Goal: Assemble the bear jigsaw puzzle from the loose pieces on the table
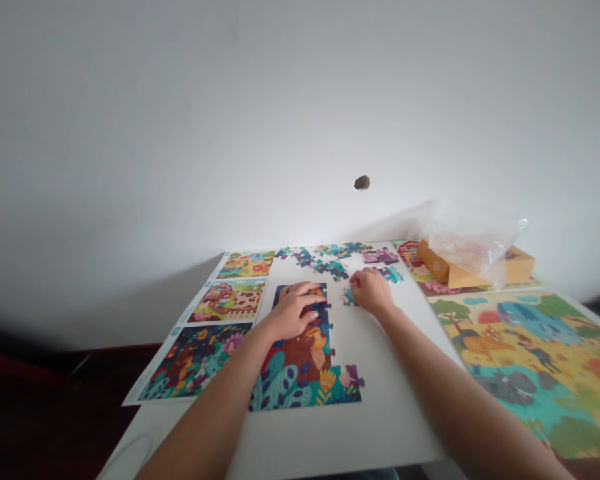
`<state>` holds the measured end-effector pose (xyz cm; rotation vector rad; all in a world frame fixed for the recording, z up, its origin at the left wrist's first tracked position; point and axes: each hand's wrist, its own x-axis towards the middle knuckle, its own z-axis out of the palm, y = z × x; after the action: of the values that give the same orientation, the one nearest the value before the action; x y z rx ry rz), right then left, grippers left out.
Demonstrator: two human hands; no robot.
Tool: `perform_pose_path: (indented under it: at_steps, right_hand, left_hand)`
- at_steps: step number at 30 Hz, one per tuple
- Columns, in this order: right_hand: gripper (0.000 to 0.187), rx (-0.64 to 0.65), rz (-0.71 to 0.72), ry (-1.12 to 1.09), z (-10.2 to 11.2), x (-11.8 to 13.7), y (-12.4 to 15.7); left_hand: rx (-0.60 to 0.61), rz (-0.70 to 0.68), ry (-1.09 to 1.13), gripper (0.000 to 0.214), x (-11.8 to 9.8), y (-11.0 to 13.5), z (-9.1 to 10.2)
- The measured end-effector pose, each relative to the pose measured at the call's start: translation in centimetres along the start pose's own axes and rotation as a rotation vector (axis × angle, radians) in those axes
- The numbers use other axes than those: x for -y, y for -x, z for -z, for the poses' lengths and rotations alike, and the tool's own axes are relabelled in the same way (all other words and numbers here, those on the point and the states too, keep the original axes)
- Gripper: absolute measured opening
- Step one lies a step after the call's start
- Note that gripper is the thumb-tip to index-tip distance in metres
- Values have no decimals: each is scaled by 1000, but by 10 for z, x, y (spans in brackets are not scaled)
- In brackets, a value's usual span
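A partly joined jigsaw puzzle (300, 367) lies on the white table, showing a brown bear among dark blue leaves and a yellow flower. Over its upper part rests my left hand (295, 310), fingers stretched out and flat on the pieces. To the right, my right hand (373, 290) is closed, with its fingertips on a teal puzzle piece (349, 298) that lies apart from the joined section. Its curled fingers hide part of that piece. Several loose puzzle pieces (333, 268) are spread beyond both hands, and a purple group (380, 256) lies at the back.
On the left is a sheet with three printed pictures (230, 303). A finished animal puzzle (540, 360) covers the right side. Behind it, a clear plastic bag (480, 243) rests on an orange-yellow box (460, 275). A wall (280, 133) with a hole stands along the back edge.
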<state>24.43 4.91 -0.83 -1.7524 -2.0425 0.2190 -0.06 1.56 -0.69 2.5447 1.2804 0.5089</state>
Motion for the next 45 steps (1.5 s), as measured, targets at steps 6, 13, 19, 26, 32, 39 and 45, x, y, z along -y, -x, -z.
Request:
perform_pose_path:
  at_steps: [6, 13, 19, 26, 32, 39, 45]
  right_hand:
    - [45, -19, 110, 56, -8, 4, -4]
    - [33, -23, 66, 57, -13, 6, -7]
    - [19, -60, 3, 32, -13, 0, -11]
    - [34, -120, -38, -93, -14, 1, -13]
    - [43, -89, -35, -376, -9, 5, -11]
    - [25, 64, 37, -662, 1, 17, 1]
    - [22, 222, 108, -642, 1, 19, 6]
  left_hand:
    - [3, -5, -13, 43, 1, 0, -1]
    - [9, 5, -23, 43, -4, -1, 2]
    - [14, 6, -25, 44, -4, -1, 3]
    - [9, -3, -29, 42, -2, 0, 1]
    - [-13, -2, -12, 45, -1, 0, -1]
    - [-161, -13, 96, 66, -6, -3, 0]
    - [-96, -32, 151, 64, -9, -2, 2]
